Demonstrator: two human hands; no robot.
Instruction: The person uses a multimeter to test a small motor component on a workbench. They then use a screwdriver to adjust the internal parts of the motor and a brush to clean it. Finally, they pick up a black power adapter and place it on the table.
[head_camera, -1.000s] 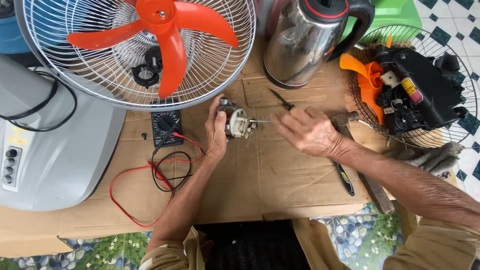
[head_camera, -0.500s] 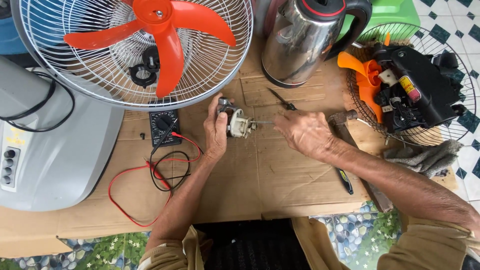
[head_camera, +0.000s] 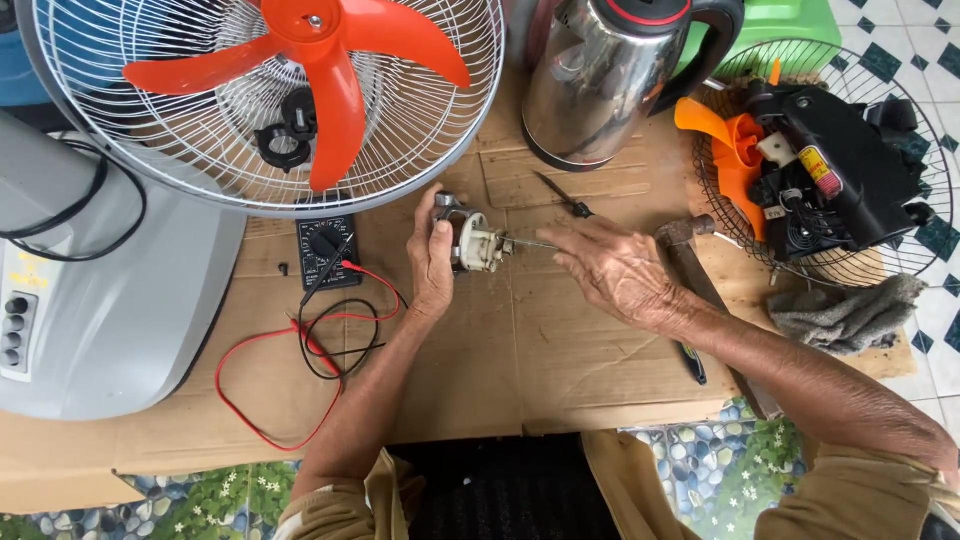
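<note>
My left hand (head_camera: 432, 258) grips a small fan motor (head_camera: 472, 240), white and metal, just above the cardboard-covered table (head_camera: 560, 360). My right hand (head_camera: 618, 270) holds a thin metal screwdriver (head_camera: 530, 243) whose tip points left into the motor's end. Both hands meet near the table's middle, below the big fan grille.
A white fan grille with orange blades (head_camera: 270, 90) lies at the back left over a grey appliance (head_camera: 90, 310). A black multimeter (head_camera: 328, 250) with red and black leads (head_camera: 300, 350) sits left. A steel kettle (head_camera: 620, 80), a dismantled fan (head_camera: 830, 170), a hammer (head_camera: 690, 250) and a grey rag (head_camera: 850, 315) lie right.
My view has shifted slightly. Both hands stay on the motor and the screwdriver; the right hand has edged a little to the right and down.
</note>
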